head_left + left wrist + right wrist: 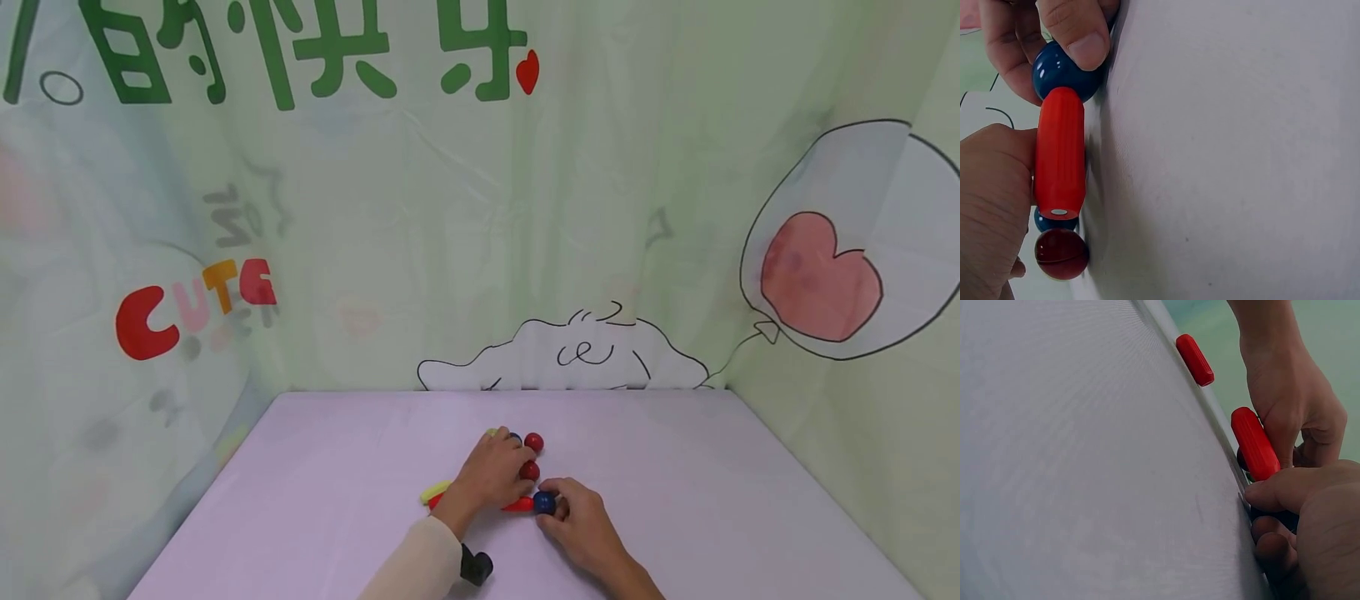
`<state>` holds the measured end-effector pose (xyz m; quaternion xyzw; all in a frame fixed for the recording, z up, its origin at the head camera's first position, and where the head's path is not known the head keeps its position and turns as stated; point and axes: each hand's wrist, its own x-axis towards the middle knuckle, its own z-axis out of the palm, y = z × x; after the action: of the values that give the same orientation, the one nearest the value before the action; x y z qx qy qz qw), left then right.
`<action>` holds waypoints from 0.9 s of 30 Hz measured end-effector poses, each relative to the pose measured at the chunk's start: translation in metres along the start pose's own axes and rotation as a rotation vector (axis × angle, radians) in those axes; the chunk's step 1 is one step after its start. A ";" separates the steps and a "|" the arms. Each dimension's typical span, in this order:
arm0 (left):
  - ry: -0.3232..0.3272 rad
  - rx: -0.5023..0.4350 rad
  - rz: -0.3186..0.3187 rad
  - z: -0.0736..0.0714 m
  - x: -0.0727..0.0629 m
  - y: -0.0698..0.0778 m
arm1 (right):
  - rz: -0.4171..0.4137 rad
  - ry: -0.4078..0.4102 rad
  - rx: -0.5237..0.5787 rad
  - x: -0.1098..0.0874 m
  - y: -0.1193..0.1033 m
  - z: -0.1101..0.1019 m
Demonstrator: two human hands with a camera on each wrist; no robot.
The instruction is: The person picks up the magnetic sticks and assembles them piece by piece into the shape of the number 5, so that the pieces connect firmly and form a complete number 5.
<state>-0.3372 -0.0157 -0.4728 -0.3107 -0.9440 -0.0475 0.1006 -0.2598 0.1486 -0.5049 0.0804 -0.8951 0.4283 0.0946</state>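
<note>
Pinches a glossy dark-blue ball (544, 502) narrowly in the right hand (585, 525), between thumb and bent fingers, low at the pale lilac tabletop (337, 450). Touches that ball to one end of a bright red ridged rod (1060, 153), with a pale disc (1059, 212) visible in its other end in the left wrist view. Bends the left hand (491, 471) over the pieces to the left of the ball, with thumb close beside the rod and fingers about a glossy red ball (529, 472); cannot tell whether gripping ball, rod or neither there, owing to hidden fingertips. Has a second red ball (534, 442) just beyond the left fingers, near another dark-blue ball (516, 437), partly covered, and a scrap of a yellow-green piece (492, 432). Shows, left of the left wrist, a slim yellow-green rod (435, 492) just beside a second red rod (436, 502), partly hidden. Wears a cream sleeve (423, 558) on the left forearm, next to a black object (477, 566) too obscured to identify. Faces a pale green curtain (450, 208) printed with dark green characters (492, 50) and a line-drawn balloon (907, 192).
</note>
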 end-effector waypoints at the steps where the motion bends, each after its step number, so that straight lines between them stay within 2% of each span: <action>1: -0.003 -0.003 0.001 0.000 0.000 0.000 | 0.000 0.001 -0.001 0.000 0.000 0.000; 9: 0.029 -0.048 -0.004 0.002 -0.003 -0.003 | 0.011 -0.010 -0.004 -0.002 -0.001 -0.003; 17: 0.101 -0.237 -0.065 -0.004 -0.016 -0.008 | 0.003 -0.010 -0.009 -0.002 -0.003 -0.006; 24: 0.120 -0.322 -0.082 -0.009 -0.032 -0.012 | 0.018 0.002 -0.010 -0.003 -0.004 -0.004; 27: 0.106 -0.382 -0.090 -0.011 -0.037 -0.015 | 0.024 -0.002 -0.011 -0.003 -0.004 -0.004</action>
<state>-0.3150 -0.0511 -0.4703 -0.2786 -0.9242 -0.2465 0.0871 -0.2551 0.1493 -0.5003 0.0696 -0.8984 0.4245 0.0891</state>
